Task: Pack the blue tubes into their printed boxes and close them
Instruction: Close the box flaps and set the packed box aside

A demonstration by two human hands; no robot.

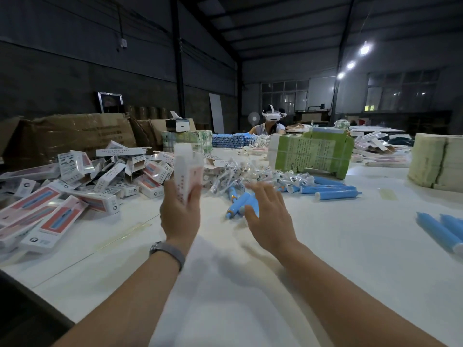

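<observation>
Now the left hand [181, 213] grips an upright white-and-pink printed carton [187, 171], top flap open, ready for filling. Beside it, the right hand [269, 216], fingers spread and empty, hovers over the loose blue plastic tubes [240, 203].

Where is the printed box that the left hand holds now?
Head view, left of centre: the left hand holds the printed box upright above the table, right of the box pile.

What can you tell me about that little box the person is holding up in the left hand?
The box is a slim, long carton, white with pink-red panels and rows of small print, apparently thin glossy card. It stands roughly upright, raised above the white table. Its top end looks open, with white flaps sticking up, though motion blur hides detail. The left hand grips its lower end, fingers wrapped around it; nothing else touches it. Whether a tube is inside cannot be told.
</observation>
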